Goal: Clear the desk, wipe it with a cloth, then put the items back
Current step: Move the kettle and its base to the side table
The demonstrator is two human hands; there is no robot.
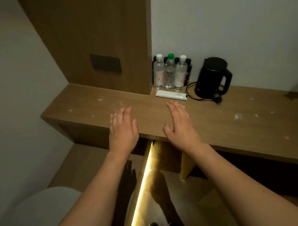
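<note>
Head view showed the desk (190, 119) as a long wooden top carrying white specks and smears, its items not yet cleared. Toward 1 o'clock from the hands stood 3 clear water bottles (170, 73) with darker bottles behind them, tight in the corner against a wooden panel (86, 37). A white remote (171, 95) lay just in front of them. At about 2 o'clock sat the black kettle (212, 77), its cord (193, 92) looping loose to a plug lying on the top. The left hand (122, 128) and right hand (179, 122) hovered flat over the front edge, fingers straight and pressed together, holding nothing. No cloth was in sight. Lifting the kettle could drag its cord through the remote or bottles; 1 careless grab could topple the packed bottles.
</note>
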